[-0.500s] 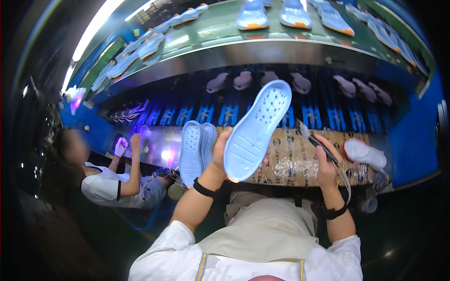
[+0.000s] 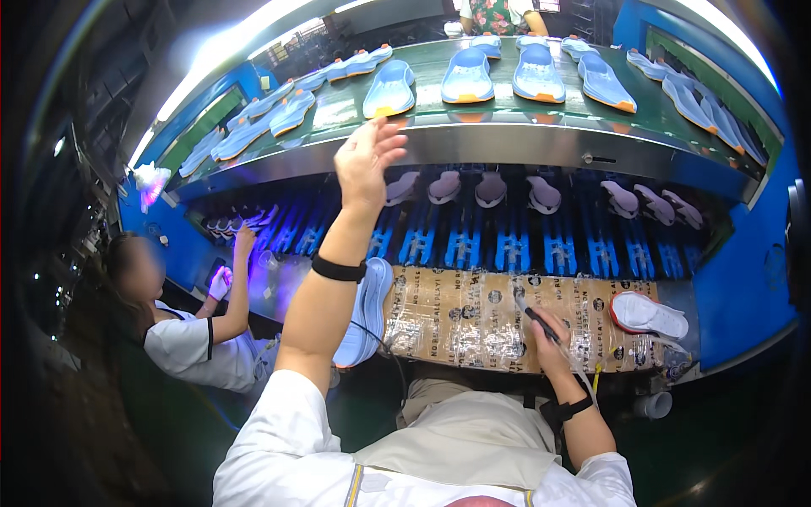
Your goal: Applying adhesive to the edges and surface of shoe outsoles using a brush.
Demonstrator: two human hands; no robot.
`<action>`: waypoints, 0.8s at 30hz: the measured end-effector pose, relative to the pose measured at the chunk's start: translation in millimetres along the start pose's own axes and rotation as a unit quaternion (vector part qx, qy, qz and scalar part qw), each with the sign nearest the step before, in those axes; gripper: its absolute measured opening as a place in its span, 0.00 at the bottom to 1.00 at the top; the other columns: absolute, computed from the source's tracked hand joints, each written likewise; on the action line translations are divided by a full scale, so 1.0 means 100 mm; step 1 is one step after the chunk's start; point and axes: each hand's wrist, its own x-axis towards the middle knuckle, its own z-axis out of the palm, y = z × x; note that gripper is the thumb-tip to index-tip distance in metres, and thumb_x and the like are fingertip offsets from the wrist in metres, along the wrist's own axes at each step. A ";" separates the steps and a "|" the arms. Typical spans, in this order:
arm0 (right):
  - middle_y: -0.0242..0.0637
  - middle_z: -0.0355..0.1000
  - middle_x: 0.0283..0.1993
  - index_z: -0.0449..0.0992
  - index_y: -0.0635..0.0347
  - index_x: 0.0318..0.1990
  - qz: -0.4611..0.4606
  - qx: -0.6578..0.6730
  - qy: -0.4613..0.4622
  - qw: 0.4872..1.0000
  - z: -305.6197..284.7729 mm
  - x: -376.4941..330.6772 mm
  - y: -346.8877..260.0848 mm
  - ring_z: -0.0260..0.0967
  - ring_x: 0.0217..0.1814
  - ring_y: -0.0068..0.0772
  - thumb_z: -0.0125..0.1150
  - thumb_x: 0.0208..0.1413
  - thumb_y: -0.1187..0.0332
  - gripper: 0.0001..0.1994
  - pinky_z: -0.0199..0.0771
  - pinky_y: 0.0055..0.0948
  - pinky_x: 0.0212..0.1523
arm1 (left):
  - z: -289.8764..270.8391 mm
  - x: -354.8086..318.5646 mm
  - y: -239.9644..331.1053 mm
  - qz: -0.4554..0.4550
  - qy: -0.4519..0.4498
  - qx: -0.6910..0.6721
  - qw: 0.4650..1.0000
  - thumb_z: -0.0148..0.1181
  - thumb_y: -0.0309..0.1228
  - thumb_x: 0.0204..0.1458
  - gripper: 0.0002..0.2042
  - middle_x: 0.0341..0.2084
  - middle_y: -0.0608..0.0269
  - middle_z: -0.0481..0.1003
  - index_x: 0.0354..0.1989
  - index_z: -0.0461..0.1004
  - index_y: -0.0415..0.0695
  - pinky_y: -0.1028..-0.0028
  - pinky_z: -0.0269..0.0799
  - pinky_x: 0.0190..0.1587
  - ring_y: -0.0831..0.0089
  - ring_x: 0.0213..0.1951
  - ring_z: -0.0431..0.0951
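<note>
My left hand (image 2: 370,156) is raised to the front edge of the green belt, its fingers apart and holding nothing. Just beyond its fingertips lies a light blue shoe sole (image 2: 390,87) with an orange-yellow end. Over the cardboard-covered bench, my right hand (image 2: 551,340) is closed around a slim, pen-like black tool (image 2: 541,324) with a pale tip, trailing a thin tube or cord. Light blue soles (image 2: 372,308) stand on edge left of the cardboard, partly hidden behind my left forearm.
Several more soles lie along the green belt (image 2: 325,110). Under it, mauve shoe-shaped pieces (image 2: 543,196) sit above blue racks (image 2: 512,250). A white-and-red shoe (image 2: 649,315) rests at the right of the cardboard (image 2: 448,314). A co-worker (image 2: 207,338) sits at left; another person (image 2: 498,17) stands behind the belt.
The sole that my left hand held over the bench now lies on the belt, released. That hand has moved up and away from me. My right hand has lowered, still gripping the tool.
</note>
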 end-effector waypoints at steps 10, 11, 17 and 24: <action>0.47 0.78 0.39 0.82 0.65 0.50 -0.025 -0.031 -0.026 0.999 0.07 -0.11 0.20 0.77 0.37 0.45 0.66 0.57 0.75 0.14 0.75 0.35 0.40 | -0.15 0.98 0.15 0.161 -0.046 0.592 0.788 0.65 0.51 0.57 0.37 0.57 0.32 0.76 0.65 0.70 0.31 0.61 0.70 0.64 0.47 0.61 0.77; 0.46 0.78 0.38 0.82 0.65 0.50 -0.019 -0.021 -0.027 0.999 0.08 -0.11 0.19 0.77 0.37 0.44 0.66 0.56 0.75 0.14 0.75 0.34 0.40 | -0.19 1.12 0.11 0.116 -0.101 0.609 0.778 0.64 0.55 0.56 0.41 0.57 0.32 0.75 0.68 0.67 0.31 0.60 0.69 0.64 0.46 0.61 0.76; 0.45 0.78 0.38 0.82 0.64 0.51 -0.009 -0.001 -0.025 1.000 0.08 -0.11 0.22 0.77 0.37 0.42 0.67 0.56 0.75 0.15 0.75 0.34 0.39 | -0.55 1.65 -0.03 0.039 -0.153 0.492 0.856 0.58 0.60 0.59 0.45 0.63 0.33 0.71 0.73 0.61 0.34 0.61 0.63 0.69 0.46 0.66 0.72; 0.46 0.78 0.37 0.82 0.64 0.51 0.006 -0.004 -0.011 1.000 0.05 -0.10 0.22 0.78 0.36 0.42 0.67 0.56 0.74 0.15 0.76 0.34 0.38 | -1.39 1.89 0.14 0.034 0.017 0.883 0.468 0.58 0.43 0.59 0.28 0.61 0.38 0.72 0.68 0.69 0.48 0.41 0.64 0.65 0.46 0.65 0.71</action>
